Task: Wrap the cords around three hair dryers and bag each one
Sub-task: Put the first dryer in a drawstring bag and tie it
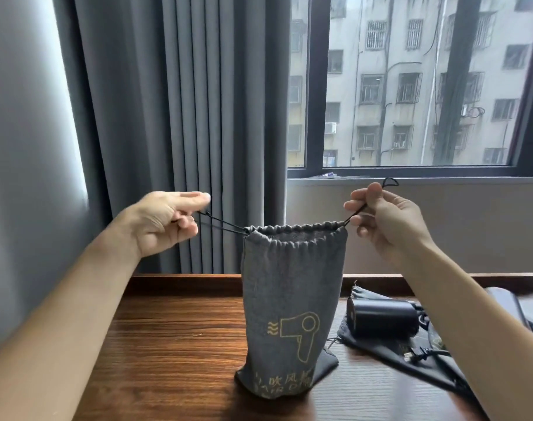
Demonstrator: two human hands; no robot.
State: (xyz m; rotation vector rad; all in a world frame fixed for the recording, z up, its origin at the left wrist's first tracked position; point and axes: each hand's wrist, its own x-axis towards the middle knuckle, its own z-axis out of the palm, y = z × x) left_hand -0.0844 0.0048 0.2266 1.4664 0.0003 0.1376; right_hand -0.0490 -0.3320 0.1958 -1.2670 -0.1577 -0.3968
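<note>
Both hands are pinching the black drawstring of the grey pouch (292, 299): the left hand (165, 223) grips the cord ends at one side of the gathered mouth, the right hand (383, 220) the loop at the other, pulling apart. The pouch stands upright on the tabletop (174, 344), its mouth only partly cinched, with a black hair dryer (382, 319) lying on another flat bag (411, 357) just to its right. Uneven pulling could tip the pouch over or slip a cord from the fingers, leaving it open
</note>
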